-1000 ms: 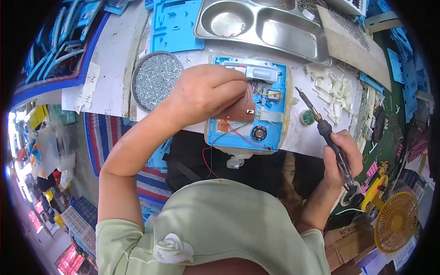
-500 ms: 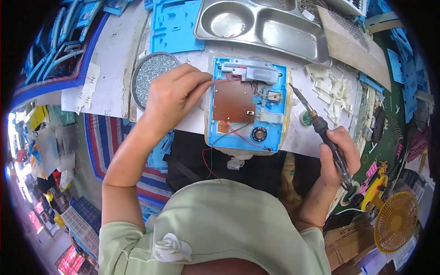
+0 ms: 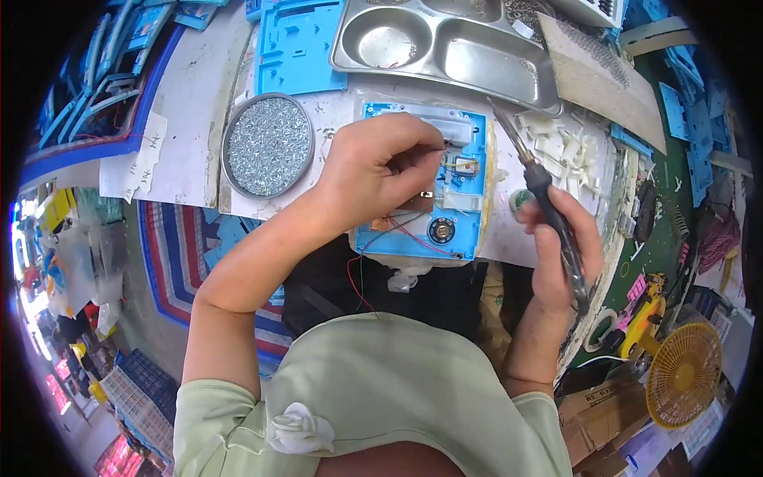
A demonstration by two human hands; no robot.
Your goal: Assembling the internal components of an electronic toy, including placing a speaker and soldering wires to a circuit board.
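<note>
A blue plastic housing point(image 3: 465, 230) lies open on the white worktop, with a brown circuit board, a small round black speaker point(image 3: 439, 230) and thin red wires inside. My left hand point(image 3: 381, 171) rests over the housing's middle, fingertips pinched together above the board; whatever small part they pinch is hidden. My right hand point(image 3: 564, 250) grips a black-handled soldering iron point(image 3: 540, 187), its metal tip pointing up toward the housing's top right corner.
A round tin of small screws point(image 3: 268, 145) sits left of the housing. A steel compartment tray point(image 3: 445, 48) and a blue plastic panel point(image 3: 298, 48) lie behind it. White plastic pieces point(image 3: 564, 147) are scattered to the right. A yellow fan point(image 3: 683, 374) stands at lower right.
My left hand has gone to the screw tin and come back onto the housing with fingers pinched. My right hand has brought the soldering iron up and in toward the housing.
</note>
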